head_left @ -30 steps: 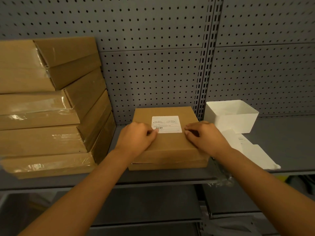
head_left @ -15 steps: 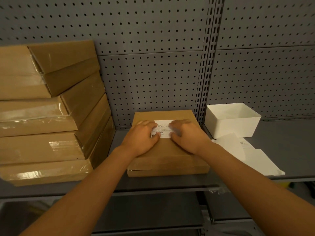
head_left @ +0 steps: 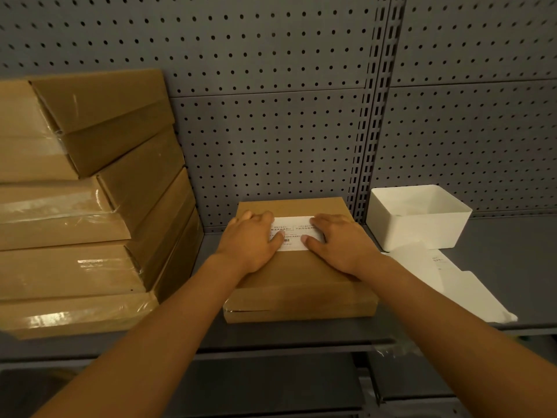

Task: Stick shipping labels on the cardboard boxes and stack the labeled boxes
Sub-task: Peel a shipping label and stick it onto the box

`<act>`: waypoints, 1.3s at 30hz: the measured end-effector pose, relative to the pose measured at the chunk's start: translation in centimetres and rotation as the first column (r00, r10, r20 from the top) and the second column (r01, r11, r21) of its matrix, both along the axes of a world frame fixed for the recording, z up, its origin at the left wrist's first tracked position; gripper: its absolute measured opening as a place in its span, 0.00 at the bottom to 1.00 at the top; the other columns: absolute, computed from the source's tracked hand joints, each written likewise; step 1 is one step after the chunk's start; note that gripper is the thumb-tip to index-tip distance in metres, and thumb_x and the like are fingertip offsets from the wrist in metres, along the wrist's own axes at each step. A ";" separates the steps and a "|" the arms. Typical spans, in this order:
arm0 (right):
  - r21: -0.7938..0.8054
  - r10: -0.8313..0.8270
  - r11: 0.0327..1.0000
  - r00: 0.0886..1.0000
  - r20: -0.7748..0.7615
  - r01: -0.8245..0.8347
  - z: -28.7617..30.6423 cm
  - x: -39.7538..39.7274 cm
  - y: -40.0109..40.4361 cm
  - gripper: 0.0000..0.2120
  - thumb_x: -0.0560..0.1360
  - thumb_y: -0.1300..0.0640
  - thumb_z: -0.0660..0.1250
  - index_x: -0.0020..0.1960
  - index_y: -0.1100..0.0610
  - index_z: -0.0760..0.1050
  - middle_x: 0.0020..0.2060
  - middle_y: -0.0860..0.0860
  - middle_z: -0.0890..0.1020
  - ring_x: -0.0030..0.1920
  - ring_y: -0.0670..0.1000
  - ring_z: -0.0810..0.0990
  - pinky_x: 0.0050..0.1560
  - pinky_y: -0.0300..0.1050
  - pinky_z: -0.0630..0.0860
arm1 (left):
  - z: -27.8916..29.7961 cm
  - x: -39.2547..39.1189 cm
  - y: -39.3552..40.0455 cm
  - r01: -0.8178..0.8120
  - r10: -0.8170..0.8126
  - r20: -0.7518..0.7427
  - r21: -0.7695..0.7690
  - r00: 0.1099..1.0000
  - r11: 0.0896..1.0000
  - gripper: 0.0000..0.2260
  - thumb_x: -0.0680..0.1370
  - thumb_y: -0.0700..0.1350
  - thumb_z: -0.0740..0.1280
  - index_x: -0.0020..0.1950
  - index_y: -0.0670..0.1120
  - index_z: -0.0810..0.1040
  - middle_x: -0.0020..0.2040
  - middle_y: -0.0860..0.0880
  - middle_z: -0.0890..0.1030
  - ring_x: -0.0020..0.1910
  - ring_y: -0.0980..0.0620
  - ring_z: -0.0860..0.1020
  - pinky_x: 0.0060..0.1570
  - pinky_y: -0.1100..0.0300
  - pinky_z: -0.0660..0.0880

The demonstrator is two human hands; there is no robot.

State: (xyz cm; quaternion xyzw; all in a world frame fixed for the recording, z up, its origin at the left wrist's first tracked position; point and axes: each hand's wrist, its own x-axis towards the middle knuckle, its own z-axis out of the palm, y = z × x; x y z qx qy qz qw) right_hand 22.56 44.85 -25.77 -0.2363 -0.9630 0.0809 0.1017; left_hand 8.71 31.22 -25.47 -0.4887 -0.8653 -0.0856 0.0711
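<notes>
Both arms reach forward to the cardboard box (head_left: 298, 279) lying flat on the shelf (head_left: 497, 236). The left hand (head_left: 251, 241) and the right hand (head_left: 339, 242) lie palm down with fingers straight, pressing either end of the white shipping label (head_left: 294, 233) on the box lid. The label's print and small barcode are too blurred to read. Left of the box stands a stack of boxes (head_left: 78, 206); right of it, a white bin (head_left: 419, 215).

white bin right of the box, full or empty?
Looks empty: the white bin shows bare inner walls, nothing above its rim; its floor is partly hidden.
</notes>
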 end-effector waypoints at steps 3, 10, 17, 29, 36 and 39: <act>0.007 -0.033 0.999 0.999 -0.014 0.033 0.0 -0.2 0.2 0.28 0.79 0.40 0.54 0.73 0.55 0.63 0.72 0.52 0.67 0.71 0.53 0.64 0.71 0.50 0.62 | -0.1 0.4 0.5 0.010 -0.009 -0.036 0.044 0.999 0.999 0.17 0.80 0.56 0.54 0.64 0.48 0.69 0.61 0.48 0.76 0.62 0.48 0.69 0.60 0.52 0.64; -0.036 0.115 0.993 0.990 0.080 -0.112 0.0 -1.5 0.1 0.26 0.81 0.46 0.52 0.77 0.53 0.56 0.76 0.49 0.60 0.75 0.50 0.57 0.74 0.48 0.53 | -0.1 0.5 0.1 0.061 -0.058 0.074 -0.030 0.996 0.998 0.22 0.82 0.56 0.51 0.75 0.50 0.60 0.75 0.49 0.63 0.76 0.51 0.55 0.72 0.52 0.52; -0.043 0.163 0.986 0.986 0.041 -0.161 0.1 -2.3 -0.4 0.25 0.81 0.50 0.53 0.76 0.54 0.58 0.75 0.52 0.63 0.74 0.52 0.60 0.74 0.48 0.56 | -0.1 0.6 0.5 0.164 -0.157 0.182 -0.025 0.971 0.986 0.21 0.83 0.52 0.50 0.76 0.52 0.56 0.76 0.48 0.61 0.76 0.53 0.53 0.73 0.54 0.51; -0.030 0.234 0.972 0.971 0.054 -0.232 0.3 0.2 -0.8 0.24 0.82 0.49 0.52 0.76 0.52 0.58 0.74 0.50 0.64 0.75 0.49 0.60 0.74 0.44 0.55 | -0.6 1.7 -1.5 0.167 -0.164 0.071 -0.029 0.984 0.986 0.21 0.83 0.54 0.49 0.77 0.55 0.59 0.77 0.54 0.60 0.75 0.56 0.57 0.72 0.56 0.54; 0.032 0.247 0.969 0.968 -0.054 -0.245 0.5 1.7 -1.4 0.21 0.81 0.50 0.55 0.73 0.52 0.65 0.72 0.49 0.69 0.72 0.49 0.65 0.72 0.41 0.58 | -1.0 2.5 -2.6 0.233 -0.236 0.099 0.037 0.967 0.972 0.21 0.82 0.54 0.52 0.75 0.52 0.63 0.76 0.53 0.63 0.75 0.57 0.58 0.74 0.59 0.55; 0.009 0.309 0.951 0.950 -0.048 -0.309 0.0 2.7 -1.6 0.20 0.81 0.50 0.56 0.72 0.50 0.67 0.71 0.47 0.69 0.72 0.47 0.64 0.71 0.37 0.55 | -1.2 2.8 -3.4 0.242 -0.243 0.116 0.017 0.963 0.970 0.22 0.82 0.57 0.52 0.75 0.55 0.61 0.76 0.57 0.60 0.76 0.58 0.55 0.73 0.60 0.55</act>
